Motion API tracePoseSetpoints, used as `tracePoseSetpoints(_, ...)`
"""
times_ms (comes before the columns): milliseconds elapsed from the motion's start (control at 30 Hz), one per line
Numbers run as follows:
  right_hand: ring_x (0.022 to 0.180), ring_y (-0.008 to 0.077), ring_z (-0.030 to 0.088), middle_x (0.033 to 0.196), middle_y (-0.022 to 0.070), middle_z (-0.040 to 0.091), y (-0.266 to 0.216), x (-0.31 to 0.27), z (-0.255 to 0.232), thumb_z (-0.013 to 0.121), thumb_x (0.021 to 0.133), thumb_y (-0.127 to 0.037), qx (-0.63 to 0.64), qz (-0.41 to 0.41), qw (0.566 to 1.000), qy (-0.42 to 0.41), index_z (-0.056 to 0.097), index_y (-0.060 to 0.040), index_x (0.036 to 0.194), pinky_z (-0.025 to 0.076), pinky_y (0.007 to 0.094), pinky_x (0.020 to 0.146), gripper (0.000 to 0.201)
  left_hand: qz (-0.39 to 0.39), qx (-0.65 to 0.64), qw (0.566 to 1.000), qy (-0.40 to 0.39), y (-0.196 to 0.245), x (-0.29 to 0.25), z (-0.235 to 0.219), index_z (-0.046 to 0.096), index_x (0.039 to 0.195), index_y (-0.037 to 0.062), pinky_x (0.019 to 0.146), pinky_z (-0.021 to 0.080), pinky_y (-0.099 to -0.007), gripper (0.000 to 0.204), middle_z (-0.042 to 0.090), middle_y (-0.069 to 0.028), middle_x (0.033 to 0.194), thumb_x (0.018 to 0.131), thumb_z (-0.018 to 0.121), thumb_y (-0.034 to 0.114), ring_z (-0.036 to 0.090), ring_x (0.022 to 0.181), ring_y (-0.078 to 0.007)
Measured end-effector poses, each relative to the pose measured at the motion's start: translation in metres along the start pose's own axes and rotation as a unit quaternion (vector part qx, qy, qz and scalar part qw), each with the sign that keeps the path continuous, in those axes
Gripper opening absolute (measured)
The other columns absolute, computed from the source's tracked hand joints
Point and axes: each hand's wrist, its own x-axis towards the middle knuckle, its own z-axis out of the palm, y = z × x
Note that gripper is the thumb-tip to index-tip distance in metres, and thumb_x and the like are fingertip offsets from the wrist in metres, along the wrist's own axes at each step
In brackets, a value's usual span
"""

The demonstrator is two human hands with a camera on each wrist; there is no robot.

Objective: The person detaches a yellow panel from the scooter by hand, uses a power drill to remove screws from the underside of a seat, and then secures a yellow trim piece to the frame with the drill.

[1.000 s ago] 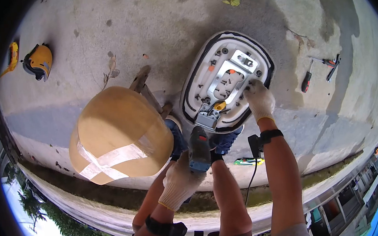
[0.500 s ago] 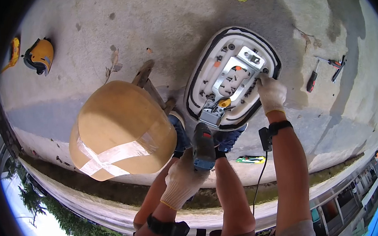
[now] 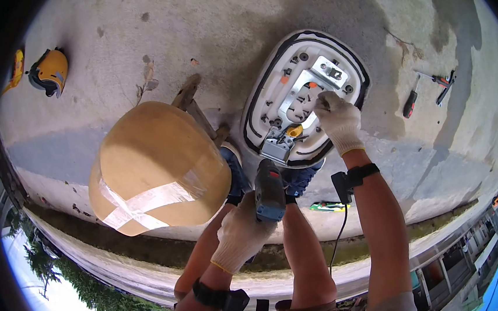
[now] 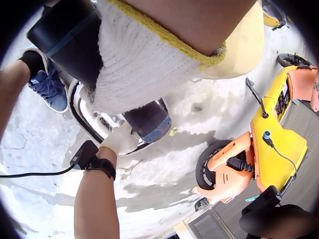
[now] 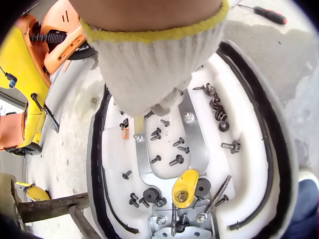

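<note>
My gloved left hand [image 3: 246,229] grips a dark grey and blue power drill [image 3: 269,192]. Its front end points at the near edge of a white plastic tray-like base [image 3: 251,105] with black trim, resembling an upturned seat. On this base lies a silver metal bracket [image 3: 289,102] with a yellow piece [image 5: 184,189] at its near end. Several dark screws [image 5: 177,159] are scattered inside and around the bracket. Above the bracket's right side is my gloved right hand [image 3: 340,122], fingers bent and fingertips bunched; I cannot tell whether they hold anything.
Left of the base is a large tan rounded form [image 3: 155,157] with crossed white tape, beside wooden legs [image 3: 199,121]. A screwdriver [image 3: 410,105] and other tools lie on the concrete at right. An orange helmet [image 3: 50,73] sits far left; a yellow-orange scooter [image 4: 274,132] stands nearby.
My right hand has gone from the base's right rim leftward, over the bracket. My left hand still holds the drill in nearly the same place.
</note>
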Motion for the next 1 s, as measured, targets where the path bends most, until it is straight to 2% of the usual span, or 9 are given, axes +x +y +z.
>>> tracePoseSetpoints(100,0.086,0.0292,0.068,0.094,0.0098,0.071,-0.015,0.012,0.013,0.054,0.088,-0.036,0.001,-0.048,0.998,0.034,0.067,-0.0188,0.106,0.053,0.0397,0.077,0.028,0.006,-0.007,1.000,0.001,-0.002,-0.001,-0.001,0.053,0.124,0.0124,0.083,0.053,-0.0474,0.056,0.070,-0.0192,0.097,0.078,0.068,0.040,0.067,0.094,-0.0384)
tracePoseSetpoints(167,0.092,0.0296,0.068,0.098,0.0099,0.071,-0.020,0.018,0.015,0.055,0.089,-0.042,-0.017,-0.020,1.000,0.006,0.068,-0.0219,0.111,0.052,0.0381,0.082,0.033,-0.002,-0.008,1.000,0.003,-0.002,-0.001,-0.002,0.053,0.124,0.0127,0.082,0.053,-0.0470,0.055,0.070,-0.0190,0.097,0.078,0.068,0.039,0.067,0.094,-0.0380)
tracePoseSetpoints(433,0.089,0.0304,0.068,0.096,0.0082,0.071,-0.020,0.012,0.007,0.057,0.086,-0.038,-0.037,0.066,0.996,-0.038,0.069,-0.0179,0.103,0.053,0.0400,0.079,0.029,0.000,-0.010,1.000,0.001,-0.009,0.003,-0.003,0.052,0.126,0.0124,0.082,0.053,-0.0470,0.057,0.070,-0.0184,0.097,0.078,0.068,0.040,0.067,0.093,-0.0375)
tracePoseSetpoints(533,0.091,0.0289,0.068,0.097,0.0075,0.071,-0.023,0.014,0.008,0.058,0.086,-0.038,-0.012,0.032,0.999,0.025,0.070,-0.0185,0.103,0.053,0.0382,0.080,0.028,0.007,-0.017,1.000,0.001,-0.010,0.001,-0.005,0.052,0.124,0.0131,0.081,0.052,-0.0503,0.056,0.068,-0.0195,0.098,0.080,0.066,0.045,0.066,0.094,-0.0403)
tracePoseSetpoints(633,0.091,0.0289,0.068,0.097,0.0085,0.071,-0.030,0.019,0.013,0.056,0.087,-0.039,-0.012,-0.027,0.999,0.032,0.070,-0.0178,0.103,0.052,0.0383,0.080,0.029,0.015,-0.025,1.000,0.002,-0.009,-0.001,-0.007,0.051,0.122,0.0139,0.080,0.051,-0.0532,0.055,0.067,-0.0205,0.098,0.082,0.065,0.050,0.065,0.094,-0.0430)
tracePoseSetpoints(767,0.090,0.0283,0.068,0.096,0.0102,0.071,-0.034,0.024,0.022,0.054,0.088,-0.039,-0.074,-0.038,0.996,0.015,0.070,-0.0170,0.104,0.052,0.0385,0.081,0.031,0.025,-0.027,0.999,0.006,-0.011,0.001,-0.007,0.051,0.121,0.0140,0.080,0.052,-0.0523,0.055,0.067,-0.0201,0.098,0.082,0.066,0.049,0.065,0.093,-0.0428)
tracePoseSetpoints(900,0.088,0.0272,0.069,0.094,0.0109,0.072,-0.046,0.027,0.016,0.055,0.088,-0.037,-0.143,-0.018,0.989,-0.027,0.071,-0.0152,0.102,0.052,0.0384,0.079,0.030,0.035,-0.027,0.999,0.008,-0.012,0.002,-0.007,0.051,0.121,0.0139,0.079,0.052,-0.0518,0.054,0.068,-0.0198,0.098,0.081,0.066,0.048,0.065,0.094,-0.0421)
tracePoseSetpoints(967,0.087,0.0271,0.069,0.093,0.0102,0.072,-0.050,0.026,0.008,0.057,0.086,-0.035,-0.148,-0.004,0.988,-0.041,0.071,-0.0146,0.101,0.052,0.0386,0.078,0.029,0.016,-0.036,0.999,-0.002,-0.008,0.002,-0.011,0.055,0.123,0.0120,0.084,0.052,-0.0454,0.054,0.070,-0.0170,0.098,0.079,0.066,0.041,0.067,0.095,-0.0363)
tracePoseSetpoints(1000,0.086,0.0289,0.069,0.091,0.0115,0.072,-0.051,0.019,0.004,0.059,0.085,-0.036,-0.055,0.053,0.997,-0.011,0.071,-0.0136,0.098,0.052,0.0404,0.078,0.028,0.015,-0.036,0.999,-0.002,-0.008,0.002,-0.011,0.055,0.123,0.0120,0.084,0.052,-0.0454,0.054,0.070,-0.0170,0.098,0.079,0.066,0.041,0.067,0.095,-0.0363)
